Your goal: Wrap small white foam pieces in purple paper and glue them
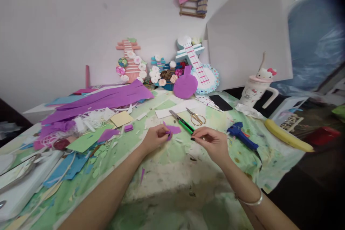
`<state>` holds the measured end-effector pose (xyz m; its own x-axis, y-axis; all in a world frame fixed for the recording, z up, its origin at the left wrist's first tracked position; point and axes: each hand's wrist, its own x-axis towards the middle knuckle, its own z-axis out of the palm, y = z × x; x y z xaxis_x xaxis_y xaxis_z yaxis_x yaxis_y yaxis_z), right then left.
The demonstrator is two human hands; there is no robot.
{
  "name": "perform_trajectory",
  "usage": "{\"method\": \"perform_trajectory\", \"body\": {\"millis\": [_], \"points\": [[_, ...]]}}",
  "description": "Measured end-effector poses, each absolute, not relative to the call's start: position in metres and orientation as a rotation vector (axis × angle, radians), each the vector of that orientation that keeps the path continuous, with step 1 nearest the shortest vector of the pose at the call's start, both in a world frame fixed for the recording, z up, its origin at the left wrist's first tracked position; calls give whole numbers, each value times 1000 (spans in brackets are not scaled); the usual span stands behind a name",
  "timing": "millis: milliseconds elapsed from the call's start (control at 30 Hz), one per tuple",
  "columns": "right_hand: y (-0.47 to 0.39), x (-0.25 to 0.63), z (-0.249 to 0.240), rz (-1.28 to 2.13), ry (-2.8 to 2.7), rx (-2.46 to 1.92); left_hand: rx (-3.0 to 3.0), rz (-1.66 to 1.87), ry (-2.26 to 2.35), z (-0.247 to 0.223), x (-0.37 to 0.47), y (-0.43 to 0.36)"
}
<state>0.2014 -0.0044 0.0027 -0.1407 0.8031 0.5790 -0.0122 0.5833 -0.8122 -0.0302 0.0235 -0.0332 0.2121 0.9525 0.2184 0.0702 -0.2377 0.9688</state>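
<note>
My left hand (156, 138) is closed in a pinch on a small curled purple foam piece (169, 136). Beside it a larger purple scrap (174, 129) lies on the table. My right hand (212, 143) has its thumb and fingertips pressed together right by the near end of a green utility knife (185, 125); what sits between them, if anything, is too small to make out. The knife's blade end points away to the left. Just beyond my right hand lie gold-handled scissors (198, 118), near a white strip (175, 109).
Right of my hands are a blue glue gun (242, 136), a banana (288, 136), a phone (221, 102) and a white cup (254, 91). Purple sheets (107, 99) and scraps cover the left side. Behind stand a round purple cutout (185, 85) and a white instrument-shaped craft (198, 64).
</note>
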Motion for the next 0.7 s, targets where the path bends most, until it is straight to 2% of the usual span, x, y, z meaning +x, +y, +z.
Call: {"method": "perform_trajectory", "body": {"millis": [167,367,433,500,700], "points": [[-17,261,-12,418,-1703,-1051,1429,1267,1068,-29,-27,22],[6,344,-35,-381,-1712,-1744,1203,1340,1132,-16,-20,14],[19,363,-45,-401,-1691,-1986,1167,1323,1126,-13,-18,11],[31,376,-52,-275,-1783,-2066,1156,1301,1116,-11,-17,10],[52,384,-50,-164,-1888,-1994,1165,1242,1079,-10,-16,6]]}}
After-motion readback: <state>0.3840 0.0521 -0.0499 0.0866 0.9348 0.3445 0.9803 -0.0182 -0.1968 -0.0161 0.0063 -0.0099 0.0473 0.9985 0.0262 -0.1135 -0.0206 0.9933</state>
